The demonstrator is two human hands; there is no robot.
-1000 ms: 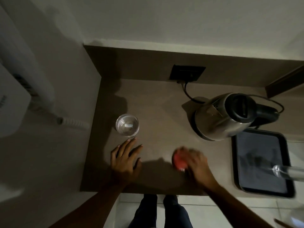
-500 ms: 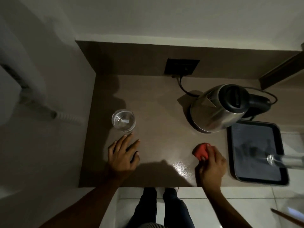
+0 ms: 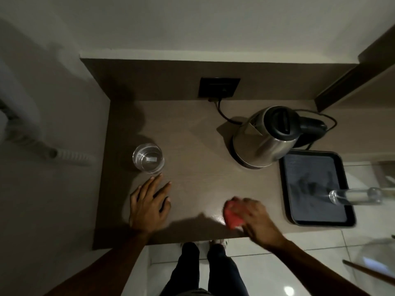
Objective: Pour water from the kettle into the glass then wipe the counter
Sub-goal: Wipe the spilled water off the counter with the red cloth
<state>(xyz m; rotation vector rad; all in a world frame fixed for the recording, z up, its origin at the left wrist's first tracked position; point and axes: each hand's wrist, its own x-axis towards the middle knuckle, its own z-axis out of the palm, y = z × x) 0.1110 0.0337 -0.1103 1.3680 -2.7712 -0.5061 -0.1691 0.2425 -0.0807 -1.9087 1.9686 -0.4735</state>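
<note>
Brown counter (image 3: 192, 189) held the glass (image 3: 148, 158) at left and the kettle (image 3: 265, 137) at back right. We had our left hand (image 3: 148, 205) flat and empty; our right hand (image 3: 254, 218) pressed a red cloth (image 3: 233, 215) near the front edge.

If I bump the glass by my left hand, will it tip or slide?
The glass looks short and wide, so it would probably slide rather than tip. It seems to hold water, so a knock might slosh some onto the counter. Being clear glass, it is likely breakable.
</note>
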